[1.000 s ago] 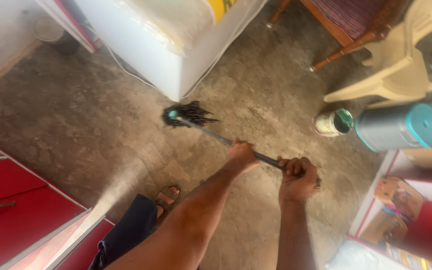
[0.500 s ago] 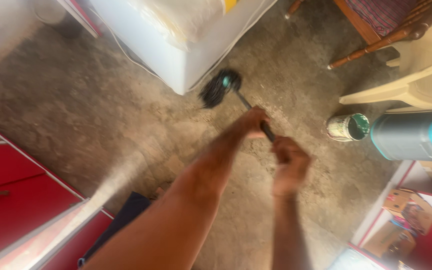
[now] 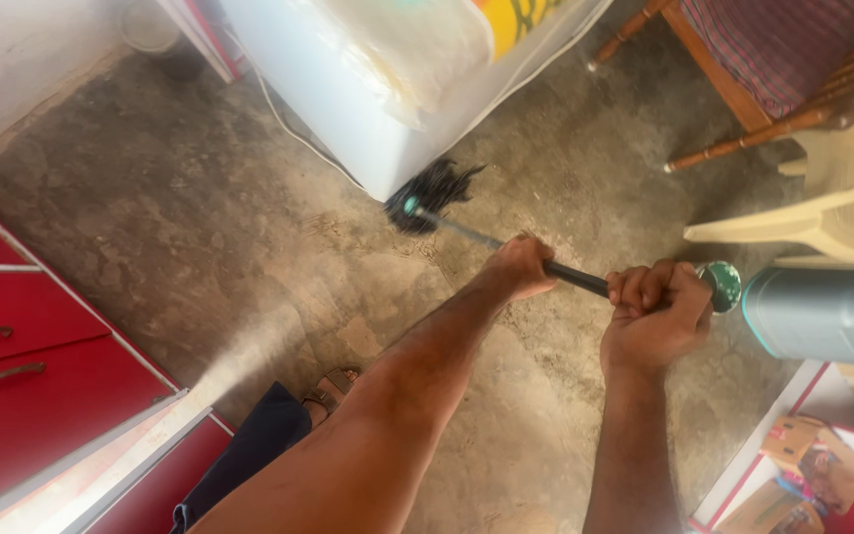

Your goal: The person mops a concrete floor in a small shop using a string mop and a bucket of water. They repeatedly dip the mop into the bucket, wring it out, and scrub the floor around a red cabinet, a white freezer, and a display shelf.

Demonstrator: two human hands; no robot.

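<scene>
- Since the earlier view, the mop head [image 3: 434, 191] has swung across the floor toward the white appliance [image 3: 368, 109]; it now lies at that appliance's near bottom corner, touching or almost touching it.
- My left hand [image 3: 519, 267] is closed around the dark handle [image 3: 570, 278] at the point nearer the white appliance; my right hand [image 3: 656, 309] is clenched in a full fist on the end of the handle farthest from it. Both grips are wrapped tight, with no gap showing between fingers and shaft.
- The handle runs slantwise from the mop head, away from the white appliance, up to my right hand.
- Handling, as I judge it: the shaft looks thin, stiff and light, so it should steer easily; the black strands look soft and floppy, likely to drag and snag on the rough concrete floor [image 3: 200, 227], and heavier if wet, which I cannot tell.
- Where to hold: two hands spaced apart on the shaft, as now, gives leverage; the smooth shaft could twist in a loose grip.
- Other things: red cabinet drawers [image 3: 22, 346] lie well apart from the white appliance, across the floor; a wooden chair [image 3: 773, 79] and a pale plastic chair [image 3: 832, 198] stand on its other side; a small tin [image 3: 722, 284] sits just beyond my right hand.
</scene>
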